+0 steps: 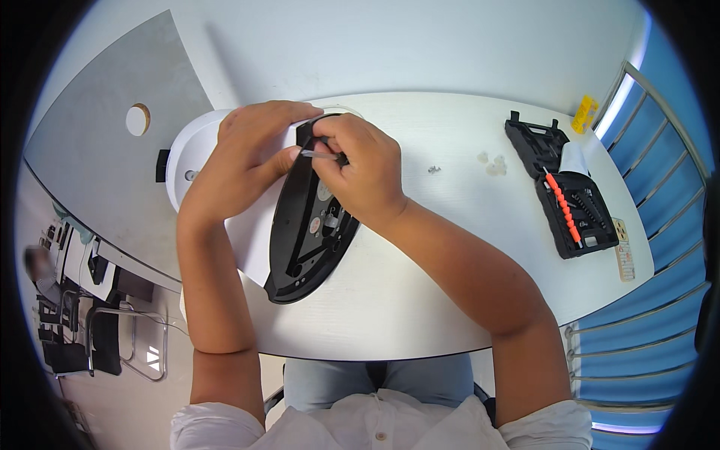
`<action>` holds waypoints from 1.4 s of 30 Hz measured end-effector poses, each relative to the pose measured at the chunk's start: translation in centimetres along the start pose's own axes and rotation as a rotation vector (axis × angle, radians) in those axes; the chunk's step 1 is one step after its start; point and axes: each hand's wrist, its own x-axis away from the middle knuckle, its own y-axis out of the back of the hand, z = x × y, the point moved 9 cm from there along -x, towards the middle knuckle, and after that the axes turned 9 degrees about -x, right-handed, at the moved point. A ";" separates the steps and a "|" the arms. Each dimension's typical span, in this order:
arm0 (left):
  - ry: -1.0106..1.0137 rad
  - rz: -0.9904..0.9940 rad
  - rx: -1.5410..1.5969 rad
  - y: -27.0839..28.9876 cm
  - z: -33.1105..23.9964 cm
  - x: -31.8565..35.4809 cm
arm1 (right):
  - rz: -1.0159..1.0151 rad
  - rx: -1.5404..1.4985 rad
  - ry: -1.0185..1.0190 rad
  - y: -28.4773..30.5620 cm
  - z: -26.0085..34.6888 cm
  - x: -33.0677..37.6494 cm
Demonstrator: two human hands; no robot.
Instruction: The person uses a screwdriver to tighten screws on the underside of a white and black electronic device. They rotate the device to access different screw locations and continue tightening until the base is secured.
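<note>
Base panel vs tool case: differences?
The base panel is long and tapered; the tool case lies open in two halves. The right hand is at the panel's far end; the case lies untouched. The panel bears round labels; the case holds an orange flexible shaft. Both are black.

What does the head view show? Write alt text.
A person's right hand holds a slim tool at the black panel of a white object, the left hand beside it. An open black case lies at right on a white table.
</note>
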 end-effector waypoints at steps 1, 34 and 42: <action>-0.014 -0.002 0.018 0.2 -0.2 -0.1 | 0.001 -0.012 -0.019 -0.1 -0.1 0.0; -0.002 -0.029 0.020 0.3 -0.1 0.0 | 0.014 0.023 -0.015 -0.2 0.2 0.2; 0.018 -0.045 0.059 0.3 0.4 0.2 | 0.047 0.132 -0.405 5.2 -5.7 0.8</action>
